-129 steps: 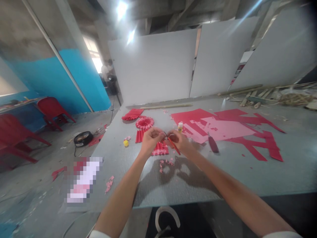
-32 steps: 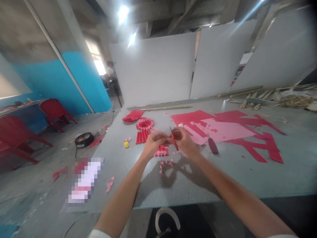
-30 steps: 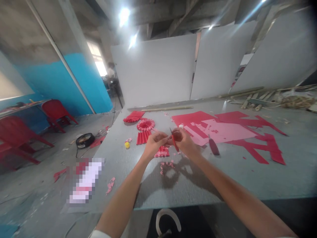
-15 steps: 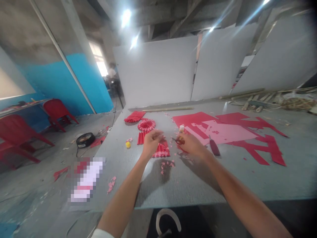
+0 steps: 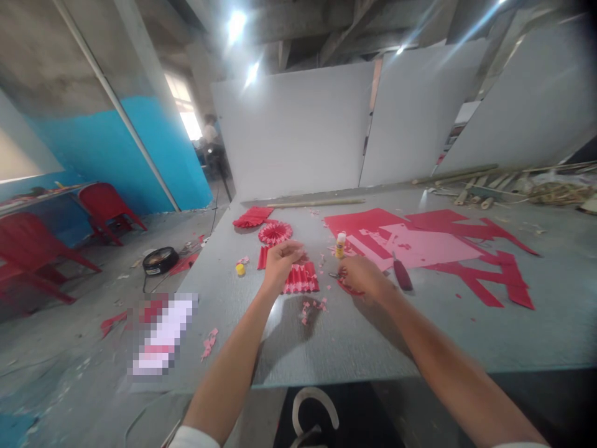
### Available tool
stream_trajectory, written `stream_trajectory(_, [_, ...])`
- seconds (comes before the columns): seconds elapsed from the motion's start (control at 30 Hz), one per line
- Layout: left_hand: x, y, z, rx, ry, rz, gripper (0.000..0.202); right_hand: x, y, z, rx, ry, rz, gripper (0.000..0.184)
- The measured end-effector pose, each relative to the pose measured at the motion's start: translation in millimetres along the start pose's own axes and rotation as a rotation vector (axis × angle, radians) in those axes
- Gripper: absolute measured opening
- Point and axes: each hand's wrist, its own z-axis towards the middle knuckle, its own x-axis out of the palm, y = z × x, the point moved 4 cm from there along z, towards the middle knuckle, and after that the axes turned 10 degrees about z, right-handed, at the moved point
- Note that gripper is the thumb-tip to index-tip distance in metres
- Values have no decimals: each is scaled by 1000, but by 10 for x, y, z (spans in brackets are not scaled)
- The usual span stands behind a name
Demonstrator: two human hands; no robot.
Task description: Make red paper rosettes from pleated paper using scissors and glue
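Two bare hands have drawn apart — the right hand (image 5: pixel 364 277), its grip clenched on small red-handled scissors (image 5: pixel 349 289), the left hand (image 5: pixel 280 264) curled, grip unclear, just beside a pleated red paper fan (image 5: pixel 301 278) on the grey surface (image 5: pixel 373 348).

I see red plastic chairs (image 5: pixel 30 252) at left by a blue-painted wall (image 5: pixel 163 155), white partition boards (image 5: pixel 291 130) far ahead, and bright ceiling lights (image 5: pixel 236 26) above.

Pleated red paper (image 5: pixel 301 280) lies between the left hand (image 5: pixel 280 264) and right hand (image 5: pixel 366 278); a glue bottle (image 5: pixel 340 245) and dark tool (image 5: pixel 401 274) stand just ahead of the right hand.
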Motion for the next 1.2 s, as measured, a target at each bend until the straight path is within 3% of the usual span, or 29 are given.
stream_trajectory(0.17, [-92, 25, 46, 11, -46, 101, 22, -78, 47, 22, 0, -50, 28, 20])
stream_trajectory(0.27, [-135, 113, 84, -25, -69, 176, 19, -88, 186, 51, -83, -106, 204, 26])
stream_trajectory(0.37, [-148, 185, 103, -63, -69, 220, 16, 35, 364, 74, -169, -113, 377, 29])
stream_trajectory(0.53, [-146, 210, 103, -90, -64, 252, 13, 330, 517, 139, -212, -51, 305, 14])
stream_trajectory(0.63, [-144, 222, 107, -117, -31, 216, 12, 327, 470, 182, -185, -74, 302, 15])
stream_trajectory(0.87, [-129, 256, 110, -183, 41, 78, 24, -72, 42, 181, 10, -287, 250, 24])
stream_trajectory(1.0, [-109, 229, 91, -199, 61, 84, 24, -181, -44, 160, 11, -361, 312, 22])
stream_trajectory(1.1, [-96, 195, 81, -177, 95, 77, 26, -113, 113, 139, -143, -288, 451, 21])
stream_trajectory(1.2, [-112, 186, 78, -187, 84, 110, 29, 72, 373, 87, -311, -74, 456, 22])
